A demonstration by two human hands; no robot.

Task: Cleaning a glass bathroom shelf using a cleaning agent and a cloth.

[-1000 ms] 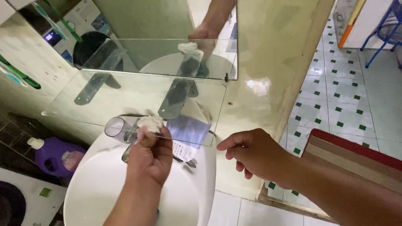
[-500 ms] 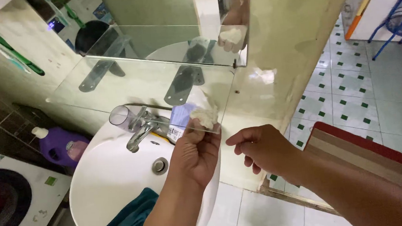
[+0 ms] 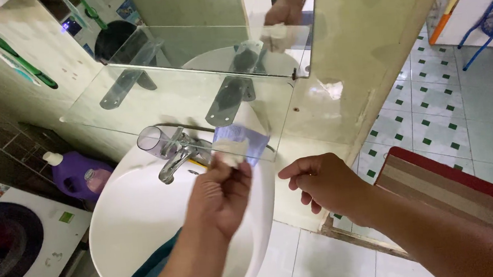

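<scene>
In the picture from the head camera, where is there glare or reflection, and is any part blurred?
Head view: the left hand and its white wad are motion-blurred; the right hand is sharper. The mirror reflects an arm and the sink; a bright glare patch sits on the wall; the glass shelf shows faint reflections.

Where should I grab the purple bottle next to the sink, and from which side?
Probably by the built-in handle in the purple bottle, coming from above. It stands upright low down between the white sink and the washing machine, so its sides are hemmed in. The handle hole and white cap face up, giving fingers something to hook through.
</scene>
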